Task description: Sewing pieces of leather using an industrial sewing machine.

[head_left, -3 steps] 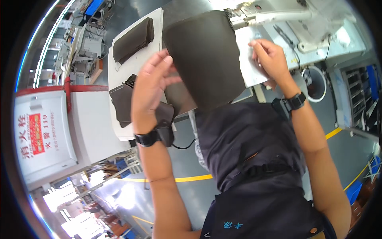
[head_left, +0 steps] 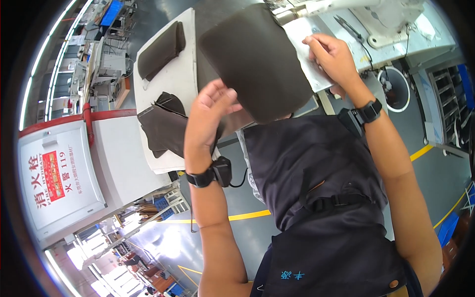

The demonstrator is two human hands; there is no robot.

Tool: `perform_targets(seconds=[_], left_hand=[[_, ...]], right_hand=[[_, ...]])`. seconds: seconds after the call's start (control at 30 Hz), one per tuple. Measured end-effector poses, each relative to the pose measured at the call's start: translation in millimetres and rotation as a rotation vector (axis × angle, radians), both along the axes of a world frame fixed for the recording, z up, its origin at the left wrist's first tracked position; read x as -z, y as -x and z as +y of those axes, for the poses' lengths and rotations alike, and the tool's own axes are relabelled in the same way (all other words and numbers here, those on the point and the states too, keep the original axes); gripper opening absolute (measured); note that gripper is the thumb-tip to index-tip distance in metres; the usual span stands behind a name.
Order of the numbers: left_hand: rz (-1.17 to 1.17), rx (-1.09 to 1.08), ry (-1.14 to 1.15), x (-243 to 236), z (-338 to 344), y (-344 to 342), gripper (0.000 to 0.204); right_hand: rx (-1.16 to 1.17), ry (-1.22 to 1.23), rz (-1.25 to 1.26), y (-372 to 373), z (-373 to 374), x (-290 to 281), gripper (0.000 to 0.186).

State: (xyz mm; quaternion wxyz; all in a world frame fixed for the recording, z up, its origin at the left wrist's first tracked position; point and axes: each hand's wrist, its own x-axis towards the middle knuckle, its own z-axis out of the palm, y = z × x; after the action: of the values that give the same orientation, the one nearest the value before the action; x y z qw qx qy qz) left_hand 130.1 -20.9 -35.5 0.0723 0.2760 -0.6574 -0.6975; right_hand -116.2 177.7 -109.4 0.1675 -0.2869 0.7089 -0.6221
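A large dark brown sheet [head_left: 257, 64], leather-like with rounded corners, lies at the machine's work surface in front of my body. My left hand [head_left: 210, 111] is by its near left edge, fingers slightly bent and apart, with nothing seen in them; whether they touch the sheet I cannot tell. Over the pale tabletop just right of the sheet is my right hand [head_left: 334, 59]. Its fingers are curled, with thumb and forefinger close together; anything between them is too small or hidden to make out.
Left stands a pale board [head_left: 190, 59] with a stack of dark pieces [head_left: 161, 52] at its far end and loose dark pieces [head_left: 166, 126] nearer. A white sewing machine [head_left: 376, 22] and black snips [head_left: 349, 28] are at far right. A round bin [head_left: 406, 91] stands below.
My left hand has moved right and nearer to me, from the sheet's left side to its near left edge. My right hand keeps its curled pose. The whole view has shifted slightly.
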Motion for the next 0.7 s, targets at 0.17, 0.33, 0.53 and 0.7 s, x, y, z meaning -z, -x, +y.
perform_targets(seconds=[0.17,0.33,0.53,0.7], left_hand=[[0.072,-0.092,-0.047,15,50,-6,0.041],[0.232,-0.188,0.077,3,72,-21,0.046],[0.36,-0.304,0.053,-10,90,-28,0.042],[0.198,-0.368,0.172,-31,107,-30,0.039]], right_hand=[[0.009,0.03,0.038,3,-1,6,0.031],[-0.035,0.066,0.025,6,1,14,0.023],[-0.024,0.062,-0.018,2,-2,13,0.022],[-0.002,0.035,0.032,0,2,9,0.028]])
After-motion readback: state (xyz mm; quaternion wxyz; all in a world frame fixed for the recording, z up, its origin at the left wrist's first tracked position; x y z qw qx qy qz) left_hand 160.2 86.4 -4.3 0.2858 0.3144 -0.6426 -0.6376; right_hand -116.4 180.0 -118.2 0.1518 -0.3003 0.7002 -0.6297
